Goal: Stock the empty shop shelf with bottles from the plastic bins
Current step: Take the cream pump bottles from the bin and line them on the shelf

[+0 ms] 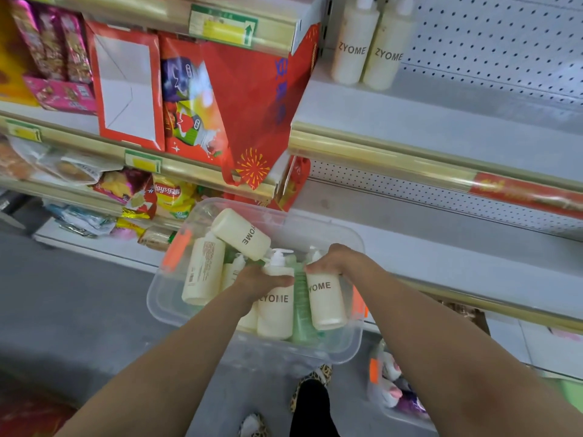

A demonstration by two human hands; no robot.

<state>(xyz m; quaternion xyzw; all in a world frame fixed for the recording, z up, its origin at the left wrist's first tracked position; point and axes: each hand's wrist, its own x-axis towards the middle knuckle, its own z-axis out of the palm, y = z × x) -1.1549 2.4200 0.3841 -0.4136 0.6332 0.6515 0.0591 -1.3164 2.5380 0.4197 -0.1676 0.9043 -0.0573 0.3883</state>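
A clear plastic bin (pixel 164 298) on the floor holds several cream ZYOME bottles and a green bottle (pixel 303 313). My left hand (pixel 262 280) grips the top of one cream bottle (pixel 276 313) in the bin. My right hand (pixel 332 260) closes on the top of another cream bottle (pixel 325 305) beside it. One cream bottle (pixel 241 233) lies across the pile. Two ZYOME bottles (pixel 370 45) stand upright at the left end of the grey shelf (pixel 441 121) above.
A second clear bin (pixel 375 392) with other items sits on the floor at the right. Red gift bags (pixel 239 99) and snack packs (pixel 151 193) fill the shelves to the left. Lower grey shelves (pixel 441 247) run right of the bin. My feet (pixel 312 383) stand below it.
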